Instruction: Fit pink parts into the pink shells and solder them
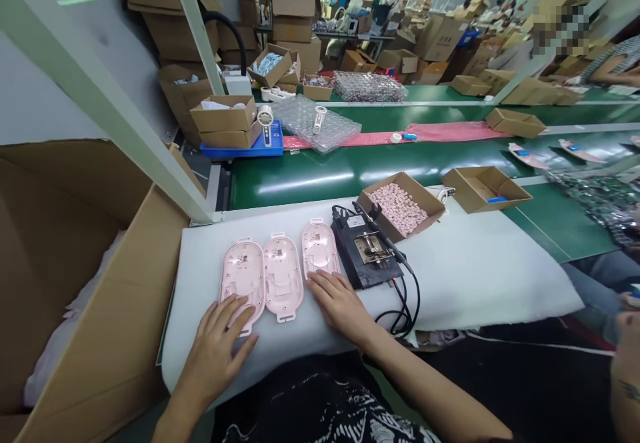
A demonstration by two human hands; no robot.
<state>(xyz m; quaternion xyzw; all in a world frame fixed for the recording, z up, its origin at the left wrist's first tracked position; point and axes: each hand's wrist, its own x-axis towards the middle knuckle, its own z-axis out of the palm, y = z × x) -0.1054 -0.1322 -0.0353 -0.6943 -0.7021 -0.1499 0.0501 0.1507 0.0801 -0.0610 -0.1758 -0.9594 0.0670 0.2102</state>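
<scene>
Three pink plastic shells lie side by side on the white foam sheet. My left hand [220, 339] rests with spread fingers on the lower part of the left shell [243, 271]. Beside it, the middle shell [283, 275] is untouched. The fingertips of my right hand [340, 303] lie on the lower edge of the right shell [320, 246]; its fingers are stretched out and it grips nothing. Just right of that shell stands a black device [367, 249] with a metal fixture on top and black cables.
An open carton [433, 209] of small pink parts sits behind the black device, with another carton [480, 186] farther right. A tall cardboard box [115, 309] and a slanted metal post [125, 109] bound the left side. A green conveyor [310, 179] runs behind. Another person's arm shows at right.
</scene>
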